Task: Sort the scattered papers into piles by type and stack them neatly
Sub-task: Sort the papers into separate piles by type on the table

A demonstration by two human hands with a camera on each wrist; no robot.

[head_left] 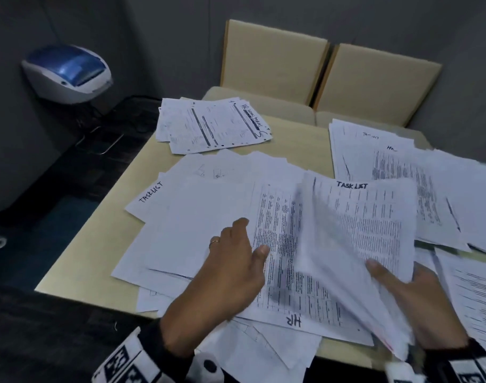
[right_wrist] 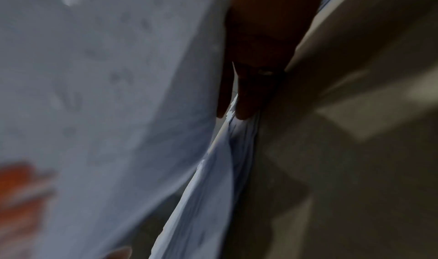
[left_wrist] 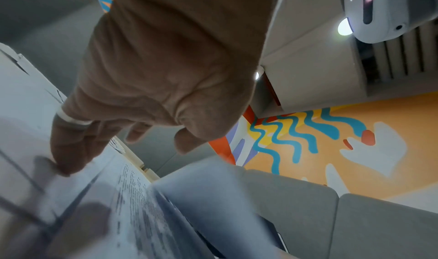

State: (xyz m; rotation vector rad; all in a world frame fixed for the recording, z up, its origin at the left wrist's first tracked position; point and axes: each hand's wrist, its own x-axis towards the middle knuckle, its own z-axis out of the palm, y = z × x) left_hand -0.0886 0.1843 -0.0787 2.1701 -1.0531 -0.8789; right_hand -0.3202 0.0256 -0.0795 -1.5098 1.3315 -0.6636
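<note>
White printed sheets lie scattered over the beige table (head_left: 98, 261). My right hand (head_left: 396, 283) grips a lifted bundle of sheets (head_left: 357, 233), its top page headed "TASK LIST", with the thumb on top. In the right wrist view the fingers (right_wrist: 251, 94) lie behind the bundle's edge (right_wrist: 213, 169). My left hand (head_left: 236, 252), a ring on one finger, rests flat with straight fingers on a printed sheet marked "HR" (head_left: 286, 272). The left wrist view shows that hand (left_wrist: 71, 150) touching the paper (left_wrist: 118, 197). A separate pile of HR forms (head_left: 211, 125) sits at the far left of the table.
More sheets (head_left: 402, 167) spread over the table's right side, and a page marked "TASKLIST" (head_left: 150, 192) lies at the left. Two beige chairs (head_left: 330, 76) stand behind the table. A white and blue printer (head_left: 67, 73) sits at the far left against the grey wall.
</note>
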